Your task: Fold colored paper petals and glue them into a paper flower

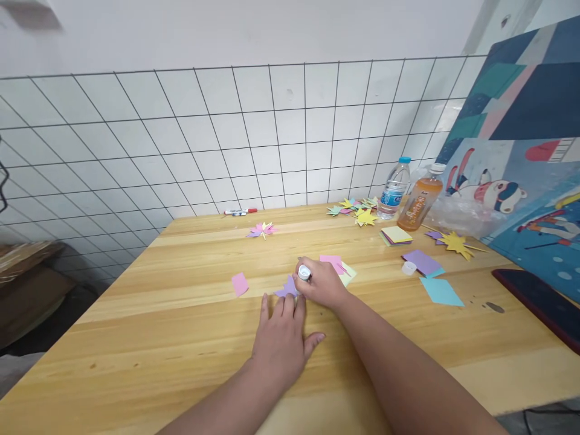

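Observation:
A purple paper cut-out with pointed edges (288,286) lies on the wooden table. My left hand (281,335) rests flat with its fingers spread, the fingertips touching the near edge of that purple paper. In the fingers of my right hand (321,283) is a white glue stick (304,273), its round end facing up. Its lower end is hidden, but the hand is over the right side of the purple cut-out. A white round cap (408,268) sits on the table to the right. Just behind my right hand lie pink paper (332,263) and pale green paper (348,274).
A pink paper piece (240,284) lies left. Farther back are a layered paper star (261,230), markers (241,212) and several star cut-outs (365,217). Sticky notes (397,235), a water bottle (393,190), an orange drink bottle (421,198) and a phone (539,305) are right.

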`<state>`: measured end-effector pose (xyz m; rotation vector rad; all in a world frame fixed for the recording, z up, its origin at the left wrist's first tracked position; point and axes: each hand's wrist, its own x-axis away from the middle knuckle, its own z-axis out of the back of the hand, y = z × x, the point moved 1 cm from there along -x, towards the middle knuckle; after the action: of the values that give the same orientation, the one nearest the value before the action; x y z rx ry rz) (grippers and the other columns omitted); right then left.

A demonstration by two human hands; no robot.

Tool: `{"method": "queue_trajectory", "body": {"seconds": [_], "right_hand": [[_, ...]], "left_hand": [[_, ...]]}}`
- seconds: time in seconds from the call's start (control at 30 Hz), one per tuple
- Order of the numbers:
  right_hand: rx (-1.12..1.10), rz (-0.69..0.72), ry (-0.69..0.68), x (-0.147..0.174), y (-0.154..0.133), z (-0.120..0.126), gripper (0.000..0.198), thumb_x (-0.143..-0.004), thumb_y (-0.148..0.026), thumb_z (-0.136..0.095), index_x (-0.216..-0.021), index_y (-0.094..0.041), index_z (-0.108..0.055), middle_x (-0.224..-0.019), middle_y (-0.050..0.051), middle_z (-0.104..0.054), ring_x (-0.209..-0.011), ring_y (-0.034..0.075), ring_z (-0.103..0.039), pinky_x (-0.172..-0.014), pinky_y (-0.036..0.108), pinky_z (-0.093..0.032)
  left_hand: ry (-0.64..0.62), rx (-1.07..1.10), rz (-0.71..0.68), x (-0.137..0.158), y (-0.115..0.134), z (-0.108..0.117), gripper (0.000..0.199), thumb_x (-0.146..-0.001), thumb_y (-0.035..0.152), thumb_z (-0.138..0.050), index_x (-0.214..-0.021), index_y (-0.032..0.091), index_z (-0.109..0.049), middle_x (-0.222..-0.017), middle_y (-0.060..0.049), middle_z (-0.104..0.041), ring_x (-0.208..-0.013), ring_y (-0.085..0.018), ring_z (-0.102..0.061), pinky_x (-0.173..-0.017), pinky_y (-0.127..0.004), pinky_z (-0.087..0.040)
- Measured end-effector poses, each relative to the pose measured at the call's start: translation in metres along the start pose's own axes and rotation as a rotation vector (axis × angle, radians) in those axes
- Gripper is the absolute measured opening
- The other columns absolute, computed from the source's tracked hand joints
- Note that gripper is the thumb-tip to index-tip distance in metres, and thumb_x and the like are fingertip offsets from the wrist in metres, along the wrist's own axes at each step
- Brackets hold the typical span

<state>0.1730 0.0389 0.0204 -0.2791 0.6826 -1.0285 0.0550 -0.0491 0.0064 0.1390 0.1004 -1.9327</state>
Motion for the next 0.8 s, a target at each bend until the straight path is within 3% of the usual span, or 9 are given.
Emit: {"method": "queue_trajectory", "body": {"seconds": [0.2, 0.37, 0.63, 0.8], "right_hand": [[-0.001, 0.029, -0.024, -0.002, 0.001, -0.001, 0.006, -0.079, -0.028, -0.053, -0.080, -0.022, -0.055, -0.069, -0.002, -0.063, -0.060, 0.013, -0.055, -0.056, 0.021, -0.033], [0.040, 0.061, -0.045, -0.004, 0.000, -0.007, 0.008, -0.080, -0.030, -0.053, -0.083, -0.023, -0.056, -0.072, -0.001, -0.064, -0.065, 0.014, -0.057, -0.058, 0.021, -0.032], [0.089, 0.090, 0.001, -0.004, 0.002, -0.013, 0.010, -0.081, -0.032, -0.053, -0.084, -0.022, -0.055, -0.071, 0.000, -0.064, -0.065, 0.015, -0.058, -0.059, 0.022, -0.032], [0.092, 0.022, 0.070, -0.004, 0.005, -0.011, 0.014, -0.083, -0.035, -0.052, -0.085, -0.022, -0.056, -0.069, 0.000, -0.063, -0.064, 0.015, -0.058, -0.059, 0.022, -0.033]], "left_hand": [[-0.052, 0.051, 0.015, 0.000, 0.001, 0.002, 0.064, -0.084, 0.055, -0.041, -0.132, 0.012, -0.044, -0.119, -0.019, -0.054, -0.114, -0.036, -0.045, -0.104, -0.061, -0.016], [-0.050, 0.054, 0.010, -0.001, 0.001, 0.005, 0.059, -0.084, 0.055, -0.040, -0.130, 0.017, -0.045, -0.115, -0.015, -0.056, -0.110, -0.034, -0.048, -0.102, -0.061, -0.020], [-0.071, 0.077, 0.015, -0.001, 0.001, 0.005, 0.064, -0.084, 0.055, -0.041, -0.132, 0.014, -0.042, -0.117, -0.017, -0.055, -0.111, -0.035, -0.047, -0.102, -0.060, -0.021], [-0.046, 0.094, 0.015, 0.000, -0.001, 0.002, 0.060, -0.084, 0.055, -0.042, -0.128, 0.014, -0.045, -0.122, -0.018, -0.053, -0.117, -0.036, -0.044, -0.104, -0.061, -0.017]]}}
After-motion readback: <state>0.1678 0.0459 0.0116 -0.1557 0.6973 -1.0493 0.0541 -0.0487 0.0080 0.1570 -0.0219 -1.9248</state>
